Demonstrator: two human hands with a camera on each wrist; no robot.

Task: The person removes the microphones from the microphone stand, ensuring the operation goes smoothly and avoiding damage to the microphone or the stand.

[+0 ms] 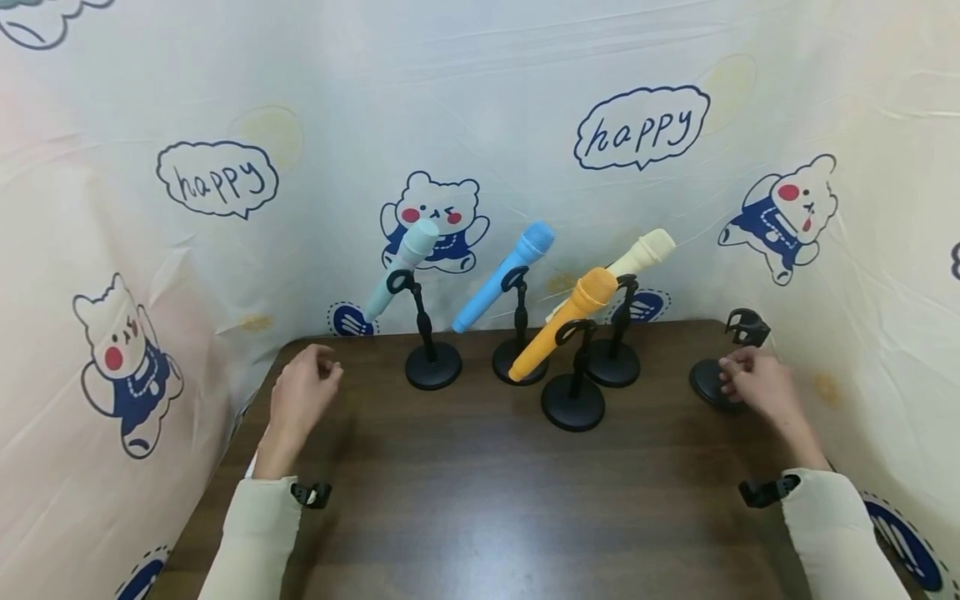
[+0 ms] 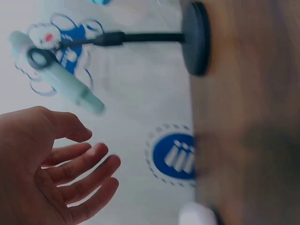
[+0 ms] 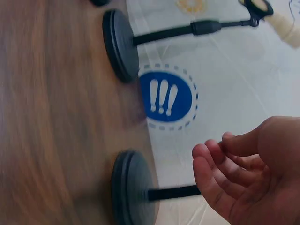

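Note:
My left hand (image 1: pixel 306 392) hovers at the table's left side with loosely bent fingers and nothing in them. In the left wrist view, that hand (image 2: pixel 75 164) is below a mint microphone (image 2: pixel 63 84) tilted in its black stand (image 2: pixel 154 37), apart from it. At the right, my right hand (image 1: pixel 761 383) is beside a black microphone stand (image 1: pixel 712 385) with a bare clip (image 1: pixel 742 321) on top. Seen from the right wrist, the pole (image 3: pixel 173 193) passes behind the loosely curled fingers (image 3: pixel 218 164); no grip on it shows.
A blue microphone (image 1: pixel 502 279), a cream microphone (image 1: pixel 645 252) and an orange microphone (image 1: pixel 562 325) lean in black stands near the middle of the brown table (image 1: pixel 480 483). A printed cloth (image 1: pixel 337 100) hangs behind the table and along its sides.

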